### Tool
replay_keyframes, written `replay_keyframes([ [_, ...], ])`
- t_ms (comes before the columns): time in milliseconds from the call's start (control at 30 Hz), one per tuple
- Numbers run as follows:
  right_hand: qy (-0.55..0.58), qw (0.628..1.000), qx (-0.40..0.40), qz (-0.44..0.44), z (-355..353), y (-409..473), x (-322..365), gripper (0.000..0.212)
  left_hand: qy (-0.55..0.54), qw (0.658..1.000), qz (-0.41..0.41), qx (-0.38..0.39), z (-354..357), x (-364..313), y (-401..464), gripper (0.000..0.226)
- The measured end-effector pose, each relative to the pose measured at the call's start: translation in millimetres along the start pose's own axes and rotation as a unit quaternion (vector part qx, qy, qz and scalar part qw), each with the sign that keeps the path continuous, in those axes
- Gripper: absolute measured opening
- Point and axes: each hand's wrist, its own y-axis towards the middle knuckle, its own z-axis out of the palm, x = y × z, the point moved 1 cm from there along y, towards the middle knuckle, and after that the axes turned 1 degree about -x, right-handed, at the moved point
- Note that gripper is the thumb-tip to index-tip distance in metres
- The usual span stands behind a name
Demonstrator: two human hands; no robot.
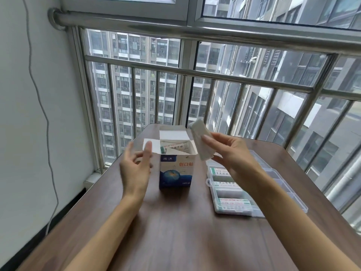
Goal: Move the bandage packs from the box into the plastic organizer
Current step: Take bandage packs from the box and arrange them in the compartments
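A blue and white bandage box (176, 171) stands upright in the middle of the table with its top flaps open; several bandage packs (174, 147) show inside it. My right hand (232, 153) is shut on a white stack of bandage packs (200, 140), held in the air to the right of the box and above the far end of the clear plastic organizer (281, 190). Bandage packs (233, 204) lie in the organizer's left compartments. My left hand (135, 167) hovers just left of the box, fingers apart, holding nothing.
The brown wooden table (175, 231) stands against a metal window railing (195, 73) at the far side. A white wall with a hanging cable (42, 106) is on the left. The organizer's lid lies open on its right.
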Motion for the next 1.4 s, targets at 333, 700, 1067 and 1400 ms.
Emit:
replay_keyframes([
  [333,-0.471,0.740,-0.163,-0.452,-33.7,-53.4,-38.9,0.009,0.055,0.950,-0.061,0.301,36.8,-46.9,-59.0,0.072],
  [700,-0.413,0.806,-0.238,-0.351,-80.2,-57.1,-51.3,0.049,0.053,0.889,-0.047,0.452,93.0,-28.6,-73.7,0.013],
  [1067,-0.024,0.987,-0.125,-0.100,-75.2,-58.9,-53.4,0.004,0.078,0.899,0.128,0.413,103.3,-5.7,-86.4,0.030],
  [1400,-0.093,0.976,-0.103,-0.166,-75.2,-63.7,-55.5,0.020,0.019,0.901,0.103,0.421,97.0,-8.2,-84.6,0.017],
])
